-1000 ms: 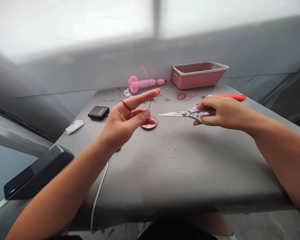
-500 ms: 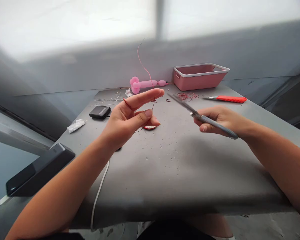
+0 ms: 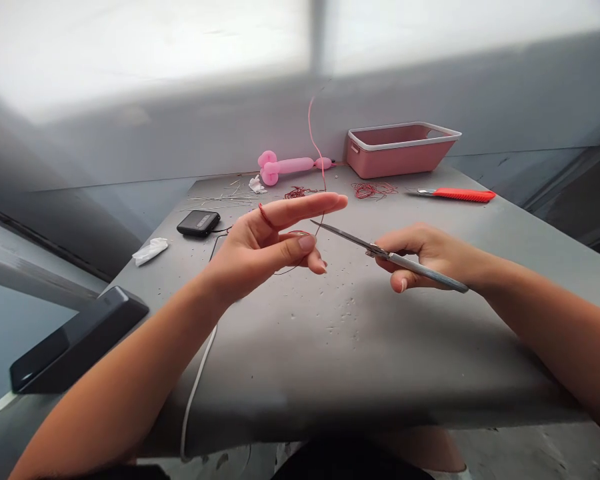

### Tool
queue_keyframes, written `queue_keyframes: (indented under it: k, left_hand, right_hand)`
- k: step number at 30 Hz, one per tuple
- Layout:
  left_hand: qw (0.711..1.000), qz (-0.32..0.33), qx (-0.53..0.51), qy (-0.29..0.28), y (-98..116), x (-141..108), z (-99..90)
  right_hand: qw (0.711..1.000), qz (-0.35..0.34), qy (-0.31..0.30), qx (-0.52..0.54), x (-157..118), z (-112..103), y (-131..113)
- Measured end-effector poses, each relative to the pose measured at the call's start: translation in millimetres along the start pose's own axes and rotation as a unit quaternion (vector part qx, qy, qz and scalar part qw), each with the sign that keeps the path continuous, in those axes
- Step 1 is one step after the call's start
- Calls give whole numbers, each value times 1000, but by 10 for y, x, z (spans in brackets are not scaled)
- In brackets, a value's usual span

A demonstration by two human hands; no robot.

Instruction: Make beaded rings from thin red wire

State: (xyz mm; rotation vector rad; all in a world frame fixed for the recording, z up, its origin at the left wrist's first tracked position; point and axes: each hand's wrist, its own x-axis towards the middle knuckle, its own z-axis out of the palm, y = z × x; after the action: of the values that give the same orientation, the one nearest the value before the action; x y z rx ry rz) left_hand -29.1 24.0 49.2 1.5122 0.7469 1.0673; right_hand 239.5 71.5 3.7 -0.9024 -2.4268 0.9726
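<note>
A thin red wire (image 3: 311,123) rises in a curve from my left hand (image 3: 280,243), pinched between the thumb and fingers. A loop of red wire circles the base of a finger on that hand. My right hand (image 3: 420,257) is closed on metal scissors (image 3: 400,261), whose blades point left. The blade tips are beside the wire, just under my left index finger. Beyond the hands, tangled red wire (image 3: 373,191) lies on the grey table (image 3: 300,353).
At the back are a pink balloon figure (image 3: 293,165) and a pink basket (image 3: 400,160). A red cutter (image 3: 463,195) lies at right. On the left are a small black device (image 3: 199,223), crumpled tissue (image 3: 151,251), a large black device (image 3: 80,340) and a white cable (image 3: 199,383).
My left hand has moved right and slightly down with the wire. The scissors in my right hand have shifted left and down, bringing their tips to the wire.
</note>
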Motion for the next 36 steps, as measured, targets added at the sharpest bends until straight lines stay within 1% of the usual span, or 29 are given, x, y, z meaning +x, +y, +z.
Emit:
queue_keyframes:
  k: [4, 9, 17, 21, 25, 27, 32, 36]
  left_hand:
    - [1000, -9, -12, -23, -16, -3, -13]
    - [999, -22, -7, -25, -13, -7, -26]
    - [998, -27, -5, -48, -12, -7, -42]
    - [999, -30, -8, -44, 0, -9, -42]
    - [998, -43, -5, -39, 11, -8, -57]
    - [999, -41, -4, -36, 13, -6, -66]
    - [998, -28, -9, -54, 14, -2, -70]
    - [999, -26, -6, -48, 15, 0, -62]
  right_hand:
    - [1000, 4, 2, 16, -3, 21, -12]
    - [999, 16, -8, 39, -2, 46, -28]
    - [999, 19, -8, 41, -4, 63, -29]
    - [1000, -7, 16, 19, -18, 88, -30]
    - [998, -54, 33, 2, -21, 129, -36]
    - [996, -78, 41, -8, -14, 151, -39]
    - [990, -99, 72, -63, -2, 179, -52]
    - [981, -132, 105, -99, -8, 182, -74]
